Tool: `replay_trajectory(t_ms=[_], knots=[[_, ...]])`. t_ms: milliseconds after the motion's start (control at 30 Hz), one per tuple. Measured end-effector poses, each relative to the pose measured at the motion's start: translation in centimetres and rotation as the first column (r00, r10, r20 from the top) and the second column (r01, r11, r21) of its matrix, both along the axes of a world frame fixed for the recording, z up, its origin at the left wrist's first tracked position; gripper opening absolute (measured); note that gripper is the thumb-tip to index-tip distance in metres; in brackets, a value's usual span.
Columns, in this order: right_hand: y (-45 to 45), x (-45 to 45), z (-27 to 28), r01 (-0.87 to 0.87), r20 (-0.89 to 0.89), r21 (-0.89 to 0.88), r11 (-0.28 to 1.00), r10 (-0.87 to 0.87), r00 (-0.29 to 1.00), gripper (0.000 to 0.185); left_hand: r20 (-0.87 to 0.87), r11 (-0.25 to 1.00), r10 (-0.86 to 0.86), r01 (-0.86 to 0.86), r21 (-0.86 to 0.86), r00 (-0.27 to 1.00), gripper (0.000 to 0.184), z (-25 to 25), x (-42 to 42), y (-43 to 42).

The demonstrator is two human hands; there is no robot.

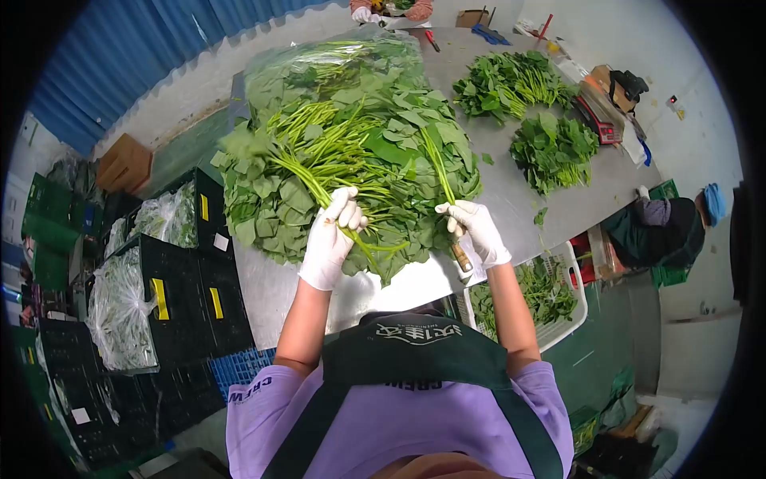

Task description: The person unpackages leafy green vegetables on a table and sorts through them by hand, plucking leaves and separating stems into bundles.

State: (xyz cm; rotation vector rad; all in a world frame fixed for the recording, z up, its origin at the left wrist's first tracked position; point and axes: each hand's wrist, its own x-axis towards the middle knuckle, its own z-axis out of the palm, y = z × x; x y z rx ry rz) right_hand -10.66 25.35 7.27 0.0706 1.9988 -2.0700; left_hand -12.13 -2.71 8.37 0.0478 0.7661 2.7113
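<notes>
My left hand (332, 236), in a white glove, is closed around a small bunch of leafy green stems (299, 172). Their cut ends stick out below the fingers. My right hand (474, 230), gloved too, pinches a few long green stems (437, 164) by their lower ends. A brown, ringed handle (460, 255) shows under that palm; the kind of tool is hidden. Both hands are at the near side of a big heap of leafy greens (343, 136), whose stems point toward the middle. Clear plastic (335, 56) covers the heap's far part.
Two piles of greens (515, 84) (554, 152) lie right on the metal table (495, 176), near a red scale (602, 120). A white basket (582, 295) of loose greens stands below. Dark crates (191, 279) are stacked left. Co-workers are at the far end (391, 9) and right (658, 231).
</notes>
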Motion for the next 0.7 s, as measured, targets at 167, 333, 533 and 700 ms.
replay_trajectory(t_ms=[167,333,533,700], knots=[[-4.2,3.6,2.7,-0.061,-0.059,-0.203,0.977,0.05,0.997,0.023,-0.003,0.953,0.057,-0.056,-0.299,0.998,0.035,1.5,1.2,1.8],[-5.2,5.1,2.8,-0.17,-0.067,-0.179,0.969,0.16,0.985,0.023,-0.027,0.946,-0.026,0.016,-0.324,0.999,0.034,2.4,0.8,3.8],[-4.7,5.5,1.4,-0.245,-0.055,-0.083,0.966,0.241,0.969,0.022,-0.122,0.911,-0.042,-0.012,-0.413,0.992,0.023,3.7,1.4,5.4],[-4.4,5.7,2.5,-0.005,-0.362,0.252,0.968,0.099,0.927,0.029,-0.173,0.849,-0.062,-0.039,-0.527,0.983,0.021,3.3,1.8,6.2]])
